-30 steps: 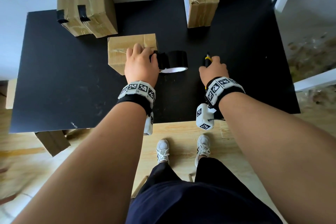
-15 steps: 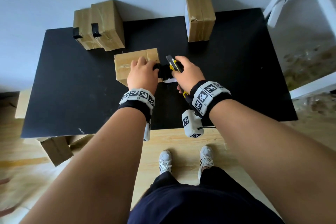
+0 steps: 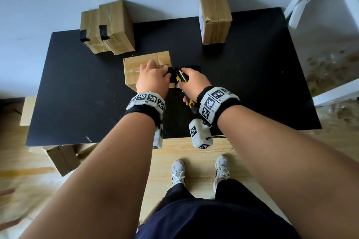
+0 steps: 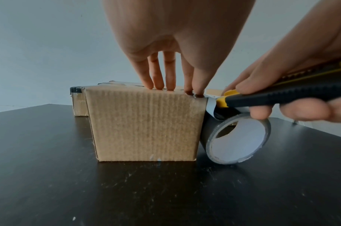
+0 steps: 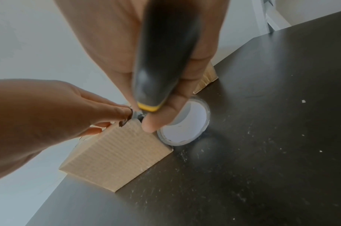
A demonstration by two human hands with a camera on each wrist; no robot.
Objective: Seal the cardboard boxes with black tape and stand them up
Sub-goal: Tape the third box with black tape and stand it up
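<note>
**Tape about to be cut at the box edge**

A black table fills the middle of the head view. Toward the upper left of that frame two cardboard boxes are seen standing together, each with a black strip over its near upper edge; a third upright box is set at upper centre-right, and no black tape can be made out on it. At frame centre the box being sealed lies flat on the table.

In the left wrist view the left hand is spread over this box, its straight fingertips pressed down along the top edge where the tape is laid; nothing is gripped. The black tape roll stands on its rim just beside the box's right side, a short length of tape running up from it to the box's top corner.

The right hand is closed around a yellow-and-black utility knife, whose tip is held at that bridging tape, right next to the left fingertips. The blade itself cannot be made out.

Several risks are judged from this. The left fingertips could be nicked, since they lie beside the cutting line. The roll, unrestrained, could be rolled away once freed. If the left hand's pressure is eased, the laid tape could be peeled up by the pull of the cut, or the cardboard could be scored.
</note>
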